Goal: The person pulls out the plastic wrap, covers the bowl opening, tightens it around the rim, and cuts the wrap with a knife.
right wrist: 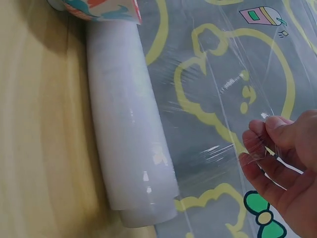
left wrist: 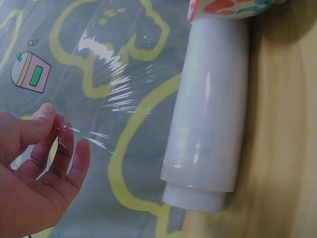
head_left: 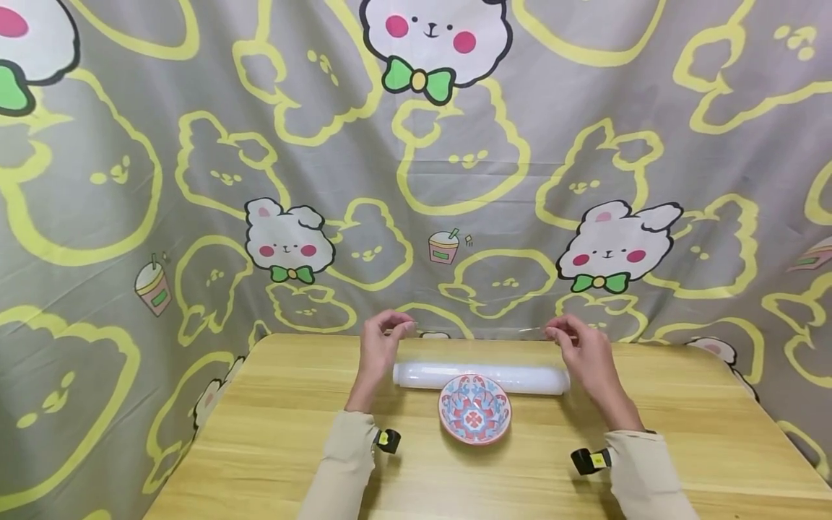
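Note:
A roll of clear plastic wrap [head_left: 422, 375] lies crosswise on the table, behind a patterned bowl [head_left: 475, 410] in red, blue and white. Between both hands stretches a thin transparent sheet of the wrap [left wrist: 119, 94], with creases that catch the light. My left hand [head_left: 385, 343] pinches one corner of that sheet between thumb and fingertips, beyond the roll's left end. Past the right end, my right hand [head_left: 581, 350] pinches the other corner the same way. Both wrist views show the roll [right wrist: 126, 119] close beside the hands, with only part of the bowl visible.
The wooden table [head_left: 260, 433] ends just behind the roll. A grey curtain [head_left: 481, 173] with yellow outlines and cartoon animals hangs at the back and sides. Black wrist cameras [head_left: 590, 461] sit at both sleeve cuffs.

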The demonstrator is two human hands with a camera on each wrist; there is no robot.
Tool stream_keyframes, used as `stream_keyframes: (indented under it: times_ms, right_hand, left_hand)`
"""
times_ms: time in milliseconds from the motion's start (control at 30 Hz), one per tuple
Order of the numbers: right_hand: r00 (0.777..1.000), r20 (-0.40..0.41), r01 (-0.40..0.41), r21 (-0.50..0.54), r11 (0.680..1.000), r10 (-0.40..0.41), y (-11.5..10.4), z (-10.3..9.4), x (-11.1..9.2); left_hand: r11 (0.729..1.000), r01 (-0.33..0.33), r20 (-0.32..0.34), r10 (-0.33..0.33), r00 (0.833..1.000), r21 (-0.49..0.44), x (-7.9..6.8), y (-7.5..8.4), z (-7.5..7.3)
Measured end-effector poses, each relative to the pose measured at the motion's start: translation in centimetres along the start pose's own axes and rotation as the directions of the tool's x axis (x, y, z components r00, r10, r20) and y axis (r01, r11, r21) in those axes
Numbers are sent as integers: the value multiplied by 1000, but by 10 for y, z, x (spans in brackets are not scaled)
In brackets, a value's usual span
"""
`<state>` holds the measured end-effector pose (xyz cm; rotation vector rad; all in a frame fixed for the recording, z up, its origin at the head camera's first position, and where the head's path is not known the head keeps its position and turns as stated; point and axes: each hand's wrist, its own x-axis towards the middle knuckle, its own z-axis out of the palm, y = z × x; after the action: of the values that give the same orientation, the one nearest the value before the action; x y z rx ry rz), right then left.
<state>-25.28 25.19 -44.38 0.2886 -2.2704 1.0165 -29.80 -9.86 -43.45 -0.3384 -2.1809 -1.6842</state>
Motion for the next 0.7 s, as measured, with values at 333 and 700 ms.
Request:
stream_keyframes:
  times_ms: [333,700]
  right_hand:
    - [998,4,56,6,998,-56,-11,-10,21]
    - [998,13,66,9,998,-66,-23,-22,33]
  left_hand:
    - [997,-79,9,79,997,-6,18,21,-8]
    - [994,-102,24,101,995,34,30,30,-14]
